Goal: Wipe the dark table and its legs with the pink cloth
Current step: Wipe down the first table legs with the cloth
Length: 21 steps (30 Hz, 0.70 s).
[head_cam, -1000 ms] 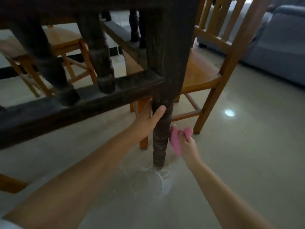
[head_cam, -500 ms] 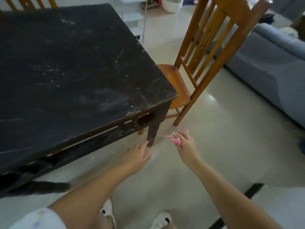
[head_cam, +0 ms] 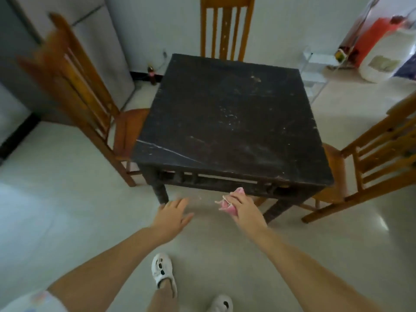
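The dark square table (head_cam: 231, 122) stands in front of me, its scratched top seen from above. Its near left leg (head_cam: 160, 192) and near right leg (head_cam: 278, 209) show below the front rail. My right hand (head_cam: 244, 207) is shut on the crumpled pink cloth (head_cam: 228, 204), held in the air just before the table's front rail. My left hand (head_cam: 173, 213) hangs open with fingers spread, empty, close to the near left leg but apart from it.
Three wooden chairs ring the table: left (head_cam: 85, 95), far side (head_cam: 226, 28), right (head_cam: 371, 163). A grey fridge (head_cam: 67, 48) stands at the back left, a white sack (head_cam: 387, 57) and small white shelf (head_cam: 315, 66) at the back right. My feet in white shoes (head_cam: 163, 272) are on pale floor.
I have risen from crouching at the table's leg to standing before its front side. My left hand let go of the leg. The cloth stayed in my right hand.
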Motion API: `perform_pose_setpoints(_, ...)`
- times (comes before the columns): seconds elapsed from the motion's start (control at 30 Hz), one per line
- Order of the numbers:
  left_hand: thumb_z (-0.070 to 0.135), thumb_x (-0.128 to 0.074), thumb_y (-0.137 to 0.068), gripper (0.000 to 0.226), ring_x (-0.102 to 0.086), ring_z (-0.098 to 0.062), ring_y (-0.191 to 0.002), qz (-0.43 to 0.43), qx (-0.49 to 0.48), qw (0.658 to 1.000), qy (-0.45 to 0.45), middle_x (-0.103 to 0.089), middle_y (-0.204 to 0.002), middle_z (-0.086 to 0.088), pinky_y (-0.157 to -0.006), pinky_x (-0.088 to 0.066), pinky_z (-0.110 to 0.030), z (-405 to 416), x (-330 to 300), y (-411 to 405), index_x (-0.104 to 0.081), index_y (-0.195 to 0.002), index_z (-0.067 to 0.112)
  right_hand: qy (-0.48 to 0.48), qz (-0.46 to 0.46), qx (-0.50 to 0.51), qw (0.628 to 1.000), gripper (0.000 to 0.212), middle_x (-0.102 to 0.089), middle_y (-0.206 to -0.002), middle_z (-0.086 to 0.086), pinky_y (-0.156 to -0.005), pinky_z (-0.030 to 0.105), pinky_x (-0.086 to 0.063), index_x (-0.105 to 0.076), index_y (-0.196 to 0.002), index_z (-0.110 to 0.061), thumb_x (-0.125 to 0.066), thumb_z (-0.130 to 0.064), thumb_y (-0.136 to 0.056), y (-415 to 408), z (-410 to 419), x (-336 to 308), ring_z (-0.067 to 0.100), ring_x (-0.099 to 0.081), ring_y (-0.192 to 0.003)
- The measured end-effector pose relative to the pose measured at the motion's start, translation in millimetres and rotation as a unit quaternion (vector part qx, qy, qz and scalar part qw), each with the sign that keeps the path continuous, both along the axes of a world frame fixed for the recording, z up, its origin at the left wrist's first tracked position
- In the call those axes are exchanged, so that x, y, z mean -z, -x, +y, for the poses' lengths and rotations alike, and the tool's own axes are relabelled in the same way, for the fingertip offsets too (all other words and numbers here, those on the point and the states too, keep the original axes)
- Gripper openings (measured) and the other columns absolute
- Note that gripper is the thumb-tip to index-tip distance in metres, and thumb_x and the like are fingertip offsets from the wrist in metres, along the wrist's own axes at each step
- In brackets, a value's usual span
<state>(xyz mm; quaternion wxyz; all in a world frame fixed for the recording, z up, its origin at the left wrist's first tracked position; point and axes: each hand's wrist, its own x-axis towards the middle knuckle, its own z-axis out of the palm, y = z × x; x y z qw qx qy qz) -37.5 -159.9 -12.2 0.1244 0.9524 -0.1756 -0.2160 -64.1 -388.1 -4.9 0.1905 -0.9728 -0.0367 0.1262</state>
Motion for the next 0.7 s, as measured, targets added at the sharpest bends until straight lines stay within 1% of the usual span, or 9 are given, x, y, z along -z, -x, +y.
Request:
perform_pose_setpoints(0.1,0.045,-0.029,-0.096,0.054,-0.032,-0.022,-0.133,-0.003,-0.07,0.998,-0.002,-0.032,-0.146,-0.004,-0.111,-0.023,-0.039,50.3,-10.9,2.6,-0.02,-0.143,0.021,-0.014,0.007,-0.049,0.999,0.046,-0.038,-0.144,-0.002,-0.11,0.028,-0.032,-0.044,-0.136,-0.026,-0.057,-0.025,-0.091,-12.9,49.1,-4.2,0.014,-0.037,-0.131)
perform_pose_setpoints(0.2,0.047,-0.027,-0.096,0.055,-0.03,-0.021,-0.134,0.002,-0.09,0.996,-0.013,-0.03,-0.147,-0.003,-0.112,-0.022,-0.04,98.6,-12.2,-0.8,-0.02,-0.144,0.021,-0.022,0.024,-0.07,0.997,0.048,-0.038,-0.144,-0.001,-0.11,0.027,-0.03,-0.045,-0.136,-0.024,-0.059,-0.024,-0.09,-25.3,97.6,-4.9,0.014,-0.037,-0.131)
perform_pose_setpoints(0.3,0.049,-0.023,-0.095,0.056,-0.029,-0.021,-0.134,0.006,-0.096,0.995,-0.033,-0.028,-0.148,-0.002,-0.111,-0.022,-0.039,153.8,-6.4,-9.0,-0.017,-0.144,0.022,-0.023,0.033,-0.078,0.996,0.049,-0.037,-0.144,0.0,-0.11,0.027,-0.03,-0.043,-0.136,-0.024,-0.058,-0.022,-0.09,-39.4,153.7,-1.8,0.015,-0.036,-0.131)
perform_pose_setpoints(0.5,0.048,-0.022,-0.096,0.056,-0.032,-0.022,-0.132,0.003,-0.083,0.996,-0.028,-0.031,-0.146,-0.003,-0.11,-0.024,-0.04,274.5,-3.4,-35.5,-0.017,-0.143,0.019,-0.039,0.051,-0.033,0.997,0.046,-0.04,-0.141,0.002,-0.107,0.026,-0.033,-0.046,-0.135,-0.02,-0.057,-0.024,-0.09,-67.5,275.4,1.5,0.016,-0.039,-0.128)
perform_pose_setpoints(0.6,0.047,-0.022,-0.096,0.055,-0.032,-0.022,-0.132,-0.002,-0.058,0.998,-0.025,-0.031,-0.146,-0.003,-0.11,-0.024,-0.039,320.4,-5.6,-58.4,-0.018,-0.143,0.019,-0.039,0.056,-0.017,0.998,0.045,-0.039,-0.142,0.0,-0.105,0.025,-0.034,-0.046,-0.135,-0.022,-0.055,-0.026,-0.092,-82.1,319.1,1.8,0.015,-0.039,-0.129)
perform_pose_setpoints(0.7,0.047,-0.023,-0.096,0.054,-0.033,-0.022,-0.131,-0.009,-0.045,0.999,-0.028,-0.033,-0.144,-0.003,-0.109,-0.025,-0.039,349.4,-3.9,-93.0,-0.02,-0.142,0.019,-0.032,0.052,-0.002,0.998,0.045,-0.039,-0.143,-0.003,-0.106,0.028,-0.037,-0.045,-0.135,-0.026,-0.055,-0.027,-0.092,-102.5,343.8,2.7,0.015,-0.04,-0.129)
